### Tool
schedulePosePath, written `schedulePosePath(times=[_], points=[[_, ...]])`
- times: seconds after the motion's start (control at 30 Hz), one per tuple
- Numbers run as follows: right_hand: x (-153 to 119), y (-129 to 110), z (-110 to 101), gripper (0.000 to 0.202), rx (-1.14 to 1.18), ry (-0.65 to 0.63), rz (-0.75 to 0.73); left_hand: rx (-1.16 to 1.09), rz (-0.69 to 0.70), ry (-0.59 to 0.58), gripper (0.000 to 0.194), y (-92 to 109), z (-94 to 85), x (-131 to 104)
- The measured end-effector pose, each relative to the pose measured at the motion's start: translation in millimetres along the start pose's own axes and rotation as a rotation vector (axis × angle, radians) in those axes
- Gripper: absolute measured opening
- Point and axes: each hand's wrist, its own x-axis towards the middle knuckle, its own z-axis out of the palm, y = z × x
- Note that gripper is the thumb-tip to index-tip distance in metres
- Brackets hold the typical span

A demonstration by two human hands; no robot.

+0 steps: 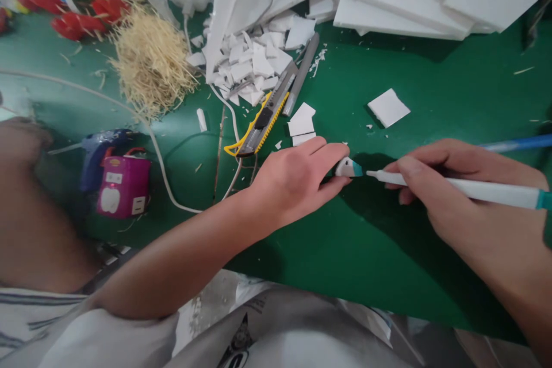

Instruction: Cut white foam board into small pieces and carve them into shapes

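My left hand is closed round a small white piece with a black dot and a teal end, which sticks out between thumb and fingers. In my right hand lies a white marker with a teal band at its back end. The marker's tip points at the teal end of the piece, a small gap apart. Just beyond my left hand are cut white foam bits. A yellow and grey cutter knife rests on the green table, with a grey rod beside it.
A white foam square lies beyond the marker. Foam scraps, foam sheets and a straw pile are at the back. At left are a blue glue gun, a magenta socket box, a white cord and another person's arm.
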Motion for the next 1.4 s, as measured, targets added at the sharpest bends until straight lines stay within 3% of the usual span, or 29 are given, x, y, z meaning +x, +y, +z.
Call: schedulePosePath(times=[0.43,0.7,0.93,1.17,1.4], points=[[1.3,3.7,0.3,0.030,0.056,-0.014,-0.005,0.006,0.008,0.013,0.020,-0.3,0.2,0.2],[1.8,3.9,3.5,0.017,0.109,0.014,-0.014,-0.001,-0.011,-0.008,0.020,-0.1,0.3,0.0],[1.0,7.0,4.5,0.013,0.132,0.010,-0.028,-0.080,-0.025,-0.040,0.034,-0.6,-5.5,-0.7],[1.0,8.4,4.2,0.013,0.124,-0.001,-0.047,-0.194,-0.029,-0.089,0.026,-3.5,-9.9,1.3],[0.4,7.3,3.4,0.011,0.099,-0.019,-0.062,-0.176,-0.013,-0.041,0.020,-4.1,-5.1,2.2]])
